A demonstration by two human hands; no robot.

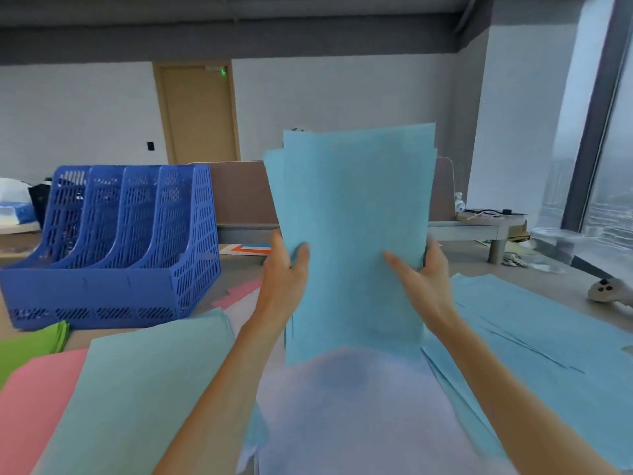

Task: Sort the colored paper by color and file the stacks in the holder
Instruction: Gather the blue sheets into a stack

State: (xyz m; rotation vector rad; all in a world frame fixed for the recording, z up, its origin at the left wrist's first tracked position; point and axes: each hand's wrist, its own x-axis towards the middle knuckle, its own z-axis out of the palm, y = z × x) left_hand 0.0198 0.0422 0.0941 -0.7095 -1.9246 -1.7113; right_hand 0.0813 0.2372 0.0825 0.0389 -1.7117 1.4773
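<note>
Loose paper: pale green paper [137, 389], pink paper [34, 406] and blue sheets [531, 337] lay nearest on the worktop [548, 279].
Left grip: the left hand [286, 265] was clamped on the left edge of the blue stack [356, 217].
Right grip: the right hand [421, 272] was clamped on the right edge, at about the same height.
Stack: it was held upright above the worktop, with its long axis vertical.
Holder: the holder [113, 241] stood farther away, to the left of the stack. The left hand was the nearer one to it.

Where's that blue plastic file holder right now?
In the head view the blue file holder stands at the far left, beyond the green paper, left of the left hand gripping the blue paper stack.
</note>
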